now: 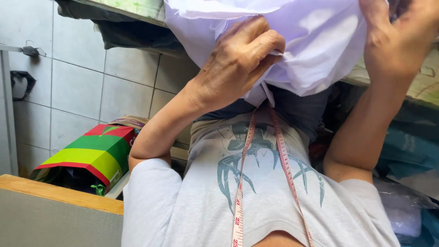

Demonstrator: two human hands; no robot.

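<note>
Tape measure (pixel 242 183) drapes chest; left hand (pixel 238 64) pinches white cloth (pixel 315 41) fold at counter (pixel 425 87) edge, right hand (pixel 398 36) grips cloth alongside.

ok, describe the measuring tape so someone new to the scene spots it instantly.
Start at the grey printed T-shirt filling the lower middle of the view. Two thin strips run down its front from under the white cloth that both hands bunch. That is the measuring tape: the only narrow pinkish band with ruler marks.

Tailoring workshop: tape measure (pixel 283 155) round neck, white cloth (pixel 315 41), tiled floor (pixel 77 87).
</note>
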